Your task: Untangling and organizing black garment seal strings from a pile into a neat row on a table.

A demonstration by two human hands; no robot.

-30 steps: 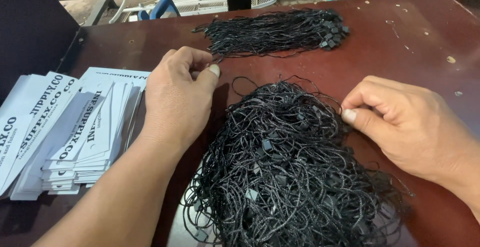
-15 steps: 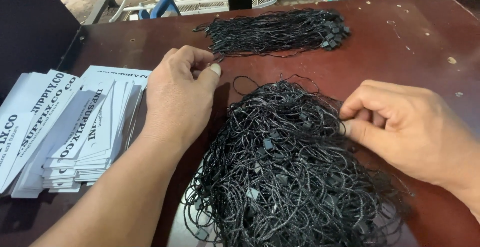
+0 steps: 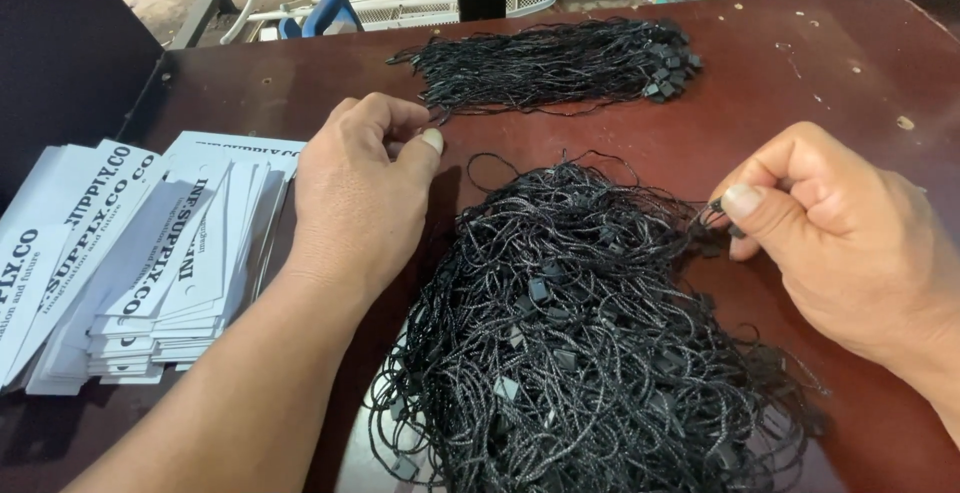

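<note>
- Cord heap (image 3: 590, 343): tangled black loops with small plastic tabs, on the brown table (image 3: 830, 83) between the hands.
- Right hand (image 3: 840, 243): pinches one cord at the heap's right edge, thumb against forefinger.
- Left hand (image 3: 360, 203): curled on the table, fingertips closed near the straightened bundle (image 3: 560, 63).
- White tags (image 3: 140, 253): fanned stack, far left.

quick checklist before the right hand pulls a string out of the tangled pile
1. Right hand pinching a string end at the tangled pile edge: ok.
2. Only one string in the pinch: cannot tell.
3. Left hand free to steady the pile: not ok, its fingers pinch a strand by the sorted bundle.
4. Bare table between pile and bundle: ok.
5. White tag stack clear of the strings: ok.
</note>
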